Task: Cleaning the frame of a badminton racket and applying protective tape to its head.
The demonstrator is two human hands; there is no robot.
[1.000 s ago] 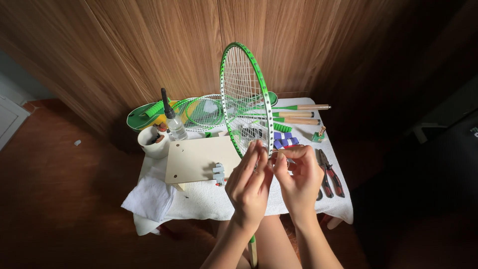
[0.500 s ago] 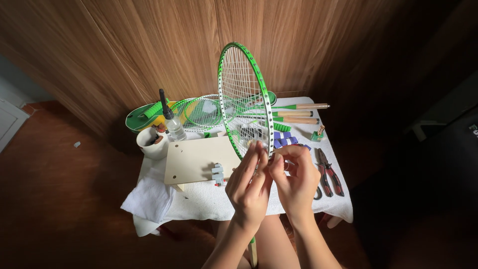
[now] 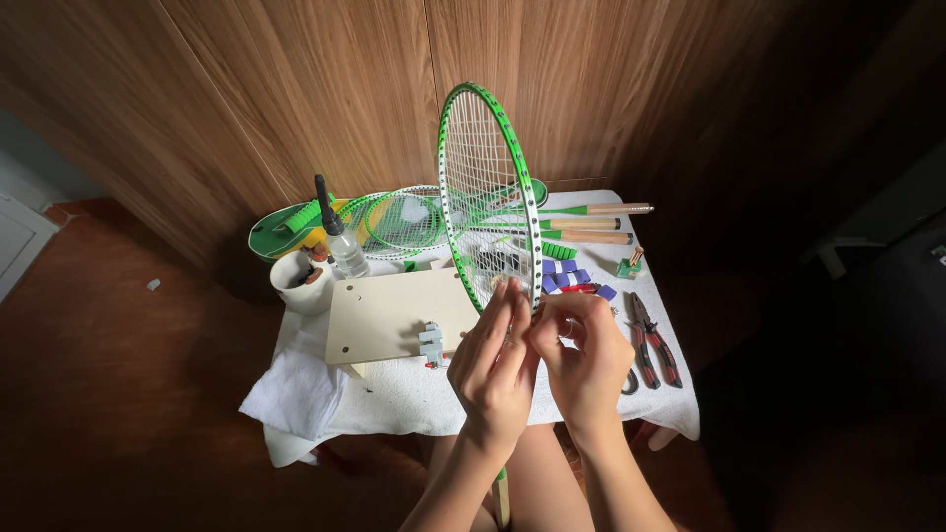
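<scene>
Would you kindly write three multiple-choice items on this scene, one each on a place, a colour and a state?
1. Where do the pliers lie?
A. on the floor
B. on the table's right side
C. in the white cup

2. What colour is the frame of the upright racket?
A. green
B. red
C. black

3. How is the upright racket kept up?
A. it hangs from the wall
B. it lies flat on the board
C. both hands meet at its lower rim

Answers:
1 B, they rest on the white cloth right of the right hand.
2 A, the rim is bright green.
3 C, the left hand and right hand pinch at the frame's lower edge.
</scene>
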